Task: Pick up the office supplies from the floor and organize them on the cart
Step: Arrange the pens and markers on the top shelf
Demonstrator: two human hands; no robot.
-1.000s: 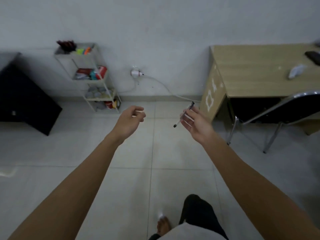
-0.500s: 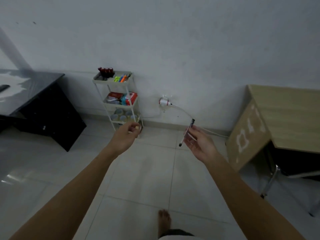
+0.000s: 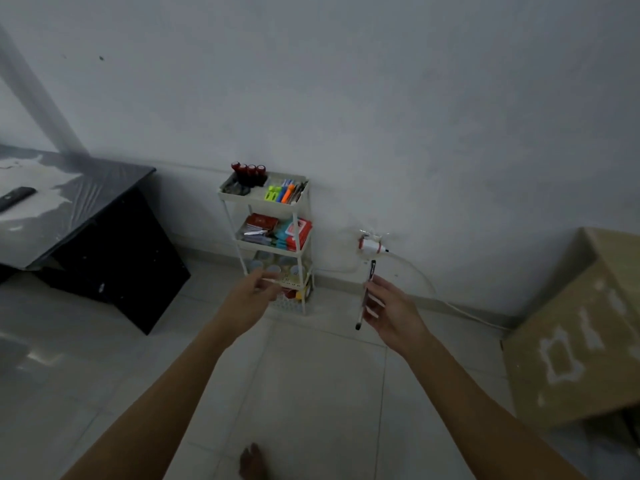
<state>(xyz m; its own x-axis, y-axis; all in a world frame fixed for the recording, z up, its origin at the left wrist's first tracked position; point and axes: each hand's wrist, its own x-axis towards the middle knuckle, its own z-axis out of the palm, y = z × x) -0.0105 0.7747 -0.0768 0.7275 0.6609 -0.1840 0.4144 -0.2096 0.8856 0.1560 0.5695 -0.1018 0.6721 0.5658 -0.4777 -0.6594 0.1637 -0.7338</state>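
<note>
At nine o'clock, a black desk with a glossy reflective top (image 3: 69, 209) carries a dark slim remote-like object (image 3: 15, 197) near its left edge. Toward eleven o'clock, a white three-tier plastic cart (image 3: 268, 237) stands against the pale wall: dark red-capped cylinders (image 3: 249, 171) and neon green, blue and orange markers (image 3: 280, 194) on the top tier, red and teal flat packs (image 3: 277, 232) on the middle tier, blurred round containers below. In front of the cart's lowest tier, the left hand (image 3: 251, 299) pinches a thin pale object (image 3: 273, 280) between thumb and fingertips; what it is cannot be told. At one o'clock, the right hand (image 3: 393, 311) grips a slim black pen (image 3: 365, 296) between thumb and fingertips, held nearly upright in the air, well apart from the cart. Behind it sits a white wall plug with cable (image 3: 372, 245). At three o'clock stands a light wooden desk (image 3: 571, 344). A bare foot (image 3: 252, 464) rests on the pale tiled floor (image 3: 311, 393) at six o'clock.
</note>
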